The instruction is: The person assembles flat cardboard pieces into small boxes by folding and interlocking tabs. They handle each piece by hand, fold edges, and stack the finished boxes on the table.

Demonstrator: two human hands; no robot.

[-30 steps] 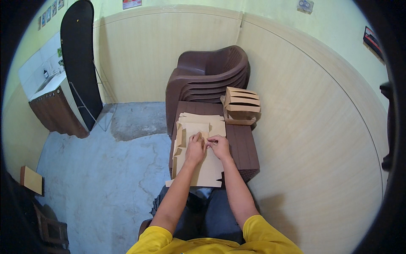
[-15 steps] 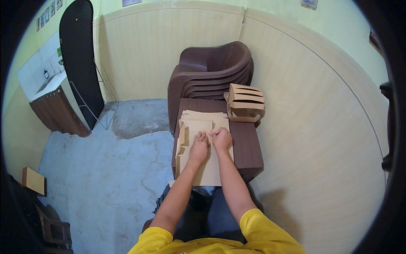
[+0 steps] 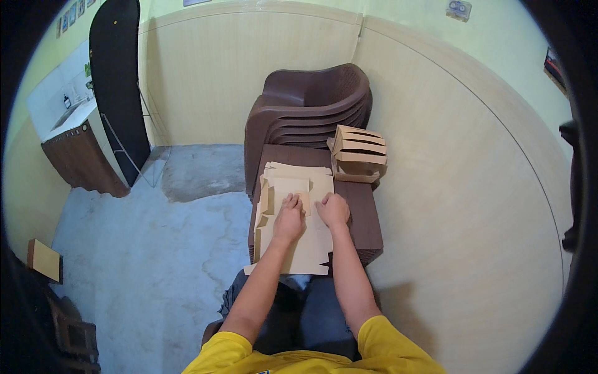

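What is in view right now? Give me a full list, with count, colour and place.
flat cardboard blanks: a stack, tan, on the brown table, under both hands
small flap: one, tan, between the two hands on the top blank
folded cardboard boxes: a stack, count unclear, tan, far right corner of the table
table: one, dark brown, against the right wall
plastic chairs: a nested stack, dark brown, behind the table
sink counter: one, brown with a white top, far left
black board: one, leaning on the far wall
left hand: on the top blank
right hand: on the top blank
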